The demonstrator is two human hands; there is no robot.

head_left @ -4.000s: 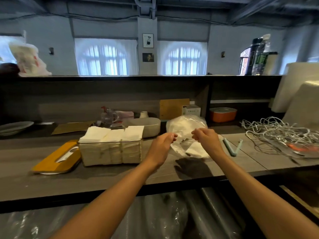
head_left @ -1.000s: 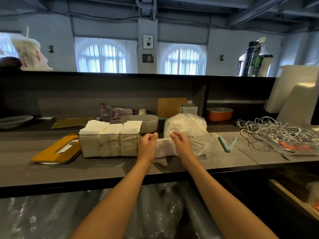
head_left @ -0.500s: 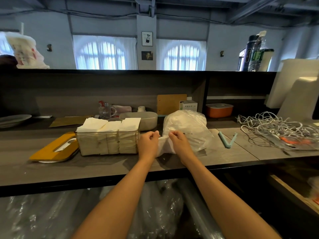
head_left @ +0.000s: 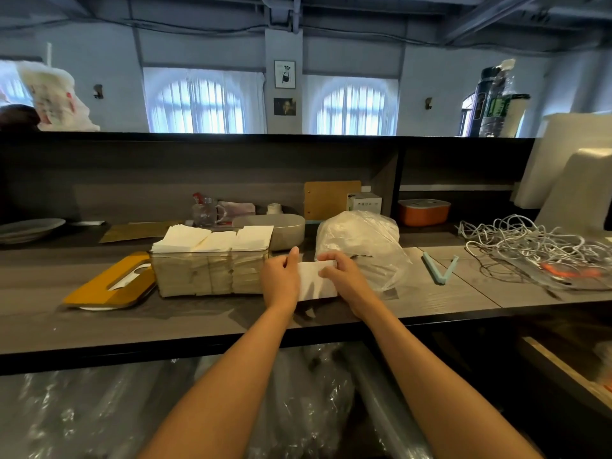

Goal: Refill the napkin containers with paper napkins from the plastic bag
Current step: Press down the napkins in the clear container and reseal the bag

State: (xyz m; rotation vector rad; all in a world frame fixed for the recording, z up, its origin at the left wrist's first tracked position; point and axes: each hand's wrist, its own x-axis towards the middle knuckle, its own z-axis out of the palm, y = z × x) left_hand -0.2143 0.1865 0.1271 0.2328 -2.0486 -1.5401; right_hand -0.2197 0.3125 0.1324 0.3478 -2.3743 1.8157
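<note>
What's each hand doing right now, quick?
Left hand: grips the left end of the stack of napkins.
Right hand: grips the stack's right end.

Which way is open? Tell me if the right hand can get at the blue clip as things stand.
Probably not yet: the right hand grips the napkin stack, though the counter toward the blue clip looks unobstructed.

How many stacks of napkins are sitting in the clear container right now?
3. The white paper napkin stacks stand side by side in the clear plastic container: left, middle, right. Any stacks behind them would be hidden. Both hands hold a separate bundle outside it.
</note>
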